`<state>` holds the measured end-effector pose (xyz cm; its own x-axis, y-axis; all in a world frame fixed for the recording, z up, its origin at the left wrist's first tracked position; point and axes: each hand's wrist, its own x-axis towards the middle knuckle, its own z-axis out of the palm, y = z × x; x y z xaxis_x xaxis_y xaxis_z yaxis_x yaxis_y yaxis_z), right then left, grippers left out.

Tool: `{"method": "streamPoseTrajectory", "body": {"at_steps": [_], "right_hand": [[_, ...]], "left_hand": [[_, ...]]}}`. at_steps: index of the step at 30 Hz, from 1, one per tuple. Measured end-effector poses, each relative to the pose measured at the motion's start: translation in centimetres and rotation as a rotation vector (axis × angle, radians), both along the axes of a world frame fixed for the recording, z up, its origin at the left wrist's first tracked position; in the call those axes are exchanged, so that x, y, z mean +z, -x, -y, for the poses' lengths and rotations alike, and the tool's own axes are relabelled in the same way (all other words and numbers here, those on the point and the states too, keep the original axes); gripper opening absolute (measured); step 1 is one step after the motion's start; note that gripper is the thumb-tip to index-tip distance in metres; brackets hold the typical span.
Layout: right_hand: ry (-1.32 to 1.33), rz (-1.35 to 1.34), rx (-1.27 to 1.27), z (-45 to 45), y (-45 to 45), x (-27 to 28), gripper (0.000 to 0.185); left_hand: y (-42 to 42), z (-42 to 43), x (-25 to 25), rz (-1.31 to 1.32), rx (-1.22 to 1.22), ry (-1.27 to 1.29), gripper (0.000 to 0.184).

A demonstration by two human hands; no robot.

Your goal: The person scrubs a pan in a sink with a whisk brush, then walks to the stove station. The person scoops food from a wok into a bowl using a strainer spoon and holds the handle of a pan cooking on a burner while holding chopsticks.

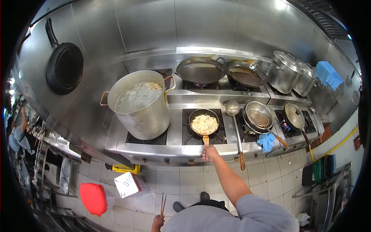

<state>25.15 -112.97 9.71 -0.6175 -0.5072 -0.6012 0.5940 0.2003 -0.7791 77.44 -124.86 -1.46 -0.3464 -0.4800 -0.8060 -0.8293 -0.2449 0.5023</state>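
Observation:
My right hand (210,152) is closed round the wooden handle (206,140) of a small black frying pan (191,119). The pan rests on a front burner, and pale, chopped food (205,124) lies in it. Low in the view, my left hand (157,222) holds a pair of thin sticks (163,205), pointing up and away from my body. A long-handled ladle (232,109) lies on the stove edge to the right of the pan.
A large pot (143,121) of cloudy liquid stands left of the pan. Two wide pans (200,70) (244,74) sit behind. Strainer (259,115), blue cloth (266,142) and lidded pan (294,116) are at right. A red-topped container (93,199) and a white box (126,185) stand on the floor.

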Motion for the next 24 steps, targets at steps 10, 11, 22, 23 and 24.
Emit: {"method": "streamPoseTrajectory", "body": {"at_steps": [10,11,22,23,24], "right_hand": [[-0.368,-0.407,0.146,-4.1,3.8,0.7,0.030],[-0.398,-0.448,0.102,-4.1,4.0,0.5,0.030],[-0.833,-0.906,0.458,-6.9,6.9,1.4,0.035],[-0.918,-0.897,0.379,-8.1,8.2,0.5,0.040],[-0.917,-0.899,0.377,-8.6,8.1,1.4,0.040]], "left_hand": [[-0.8,-0.7,1.3,0.010,-0.048,0.037,0.032],[-1.0,-0.8,1.8,0.012,-0.069,0.040,0.032],[-0.5,-0.9,2.9,0.014,-0.102,0.105,0.033],[-0.3,-0.9,2.9,0.022,-0.080,0.089,0.033],[-0.3,-0.8,2.9,0.020,-0.080,0.091,0.033]]}}
